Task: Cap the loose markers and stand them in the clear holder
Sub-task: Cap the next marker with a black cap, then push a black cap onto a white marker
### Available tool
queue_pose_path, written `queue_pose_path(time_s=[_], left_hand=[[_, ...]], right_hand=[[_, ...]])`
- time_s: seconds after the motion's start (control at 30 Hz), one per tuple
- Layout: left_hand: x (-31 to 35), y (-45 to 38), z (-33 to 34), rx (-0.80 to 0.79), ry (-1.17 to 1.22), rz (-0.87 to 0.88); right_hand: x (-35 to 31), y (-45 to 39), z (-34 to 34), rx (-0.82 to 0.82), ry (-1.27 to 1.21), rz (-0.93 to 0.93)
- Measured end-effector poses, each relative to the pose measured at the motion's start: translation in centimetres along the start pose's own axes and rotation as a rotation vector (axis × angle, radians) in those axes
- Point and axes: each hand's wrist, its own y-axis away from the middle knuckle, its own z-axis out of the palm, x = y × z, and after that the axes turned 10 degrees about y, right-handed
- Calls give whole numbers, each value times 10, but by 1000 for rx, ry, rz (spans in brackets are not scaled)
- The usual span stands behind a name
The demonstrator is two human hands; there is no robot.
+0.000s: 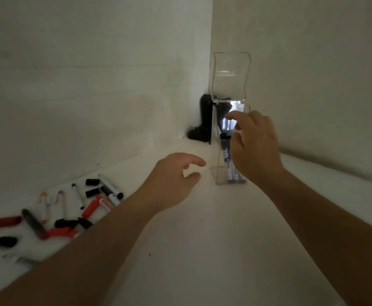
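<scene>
Hovering empty with fingers loosely spread, the right hand (254, 149) sits by the clear holder (219, 173) and the left hand (176, 180) just beside it, while the loose markers (105, 191), probably light, stiff and slick, suit a mid-barrel pinch on the table (202, 250).

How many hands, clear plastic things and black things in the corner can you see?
Hands: 2, the left hand and the right hand
Clear plastic things: 2, the clear holder and the curved clear piece above it
Black things in the corner: 1, the black object
Total: 5
</scene>
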Motion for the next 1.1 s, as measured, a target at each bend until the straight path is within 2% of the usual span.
queue_pose_path(time_s=[0.13, 0.23, 0.33, 0.47, 0.63, 0.7, 0.83, 0.93, 1.0, 1.1], left_hand=[[-25, 18, -78, 128, -34, -96], [-54, 36, -129, 249, -30, -241], [-84, 51, -161, 302, -64, -336], [-116, 60, -179, 264, -195, -427], [-133, 49, -178, 139, -346, -472], [-136, 41, -175, 97, -382, -485], [-141, 29, -170, 29, -463, -514], [-140, 25, -165, 19, -551, -516], [-140, 25, -163, 24, -584, -512], [-139, 28, -160, 33, -611, -514]], right_hand=[[-63, 19, 15, -232, -275, -73], [-104, 33, 41, -409, -348, -114], [-138, 43, 72, -585, -381, -135], [-170, 48, 105, -738, -423, -105], [-179, 52, 122, -901, -296, -236], [-176, 52, 121, -907, -220, -257], [-169, 53, 116, -786, -134, -239], [-172, 53, 113, -851, -208, -294], [-173, 53, 114, -861, -150, -353], [-167, 46, 111, -817, -89, -228]])
